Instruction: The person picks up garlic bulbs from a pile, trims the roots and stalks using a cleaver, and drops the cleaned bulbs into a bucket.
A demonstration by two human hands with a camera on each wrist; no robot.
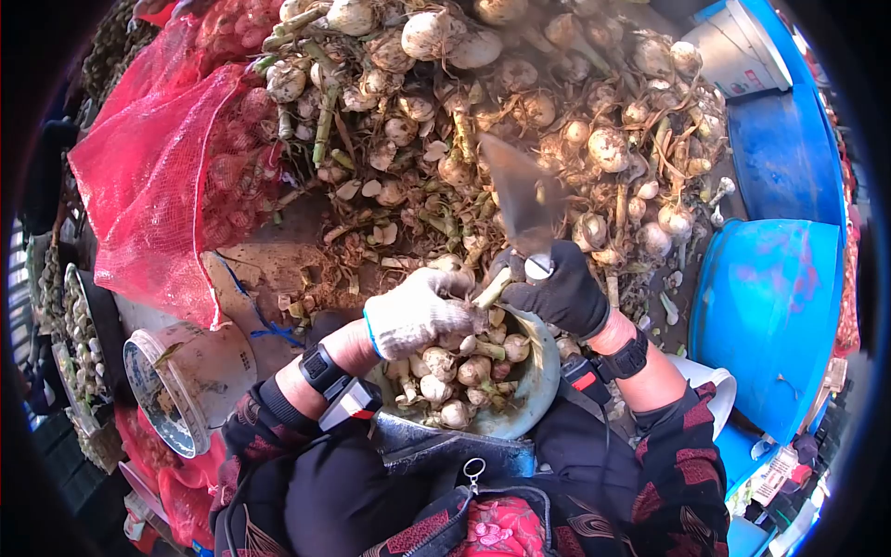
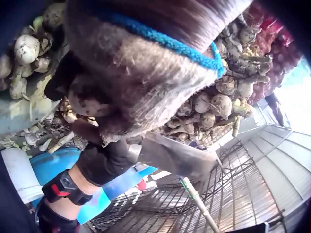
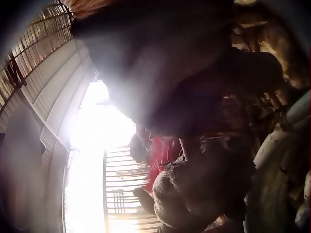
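My left hand (image 1: 419, 313), in a white knit glove with a blue cuff, grips a garlic bulb (image 2: 87, 99) whose pale stalk (image 1: 493, 289) sticks out toward the right hand. In a black glove, my right hand (image 1: 563, 290) holds a broad-bladed knife (image 1: 522, 190); its blade points away from the body and looks blurred in the head view. Both hands are close together above a pale green basin (image 1: 543, 395) at the lap. Trimmed garlic bulbs (image 1: 438, 390) with short stems lie in the basin. The right wrist view is dark and mostly filled by the gloves.
A big heap of garlic (image 1: 538, 107) with stalks and roots spreads ahead. Left of it lies a red mesh bag (image 1: 153, 186), with a dirty white bucket (image 1: 218, 367) nearer. Blue tubs (image 1: 766, 306) line the right side, below another white bucket (image 1: 738, 51).
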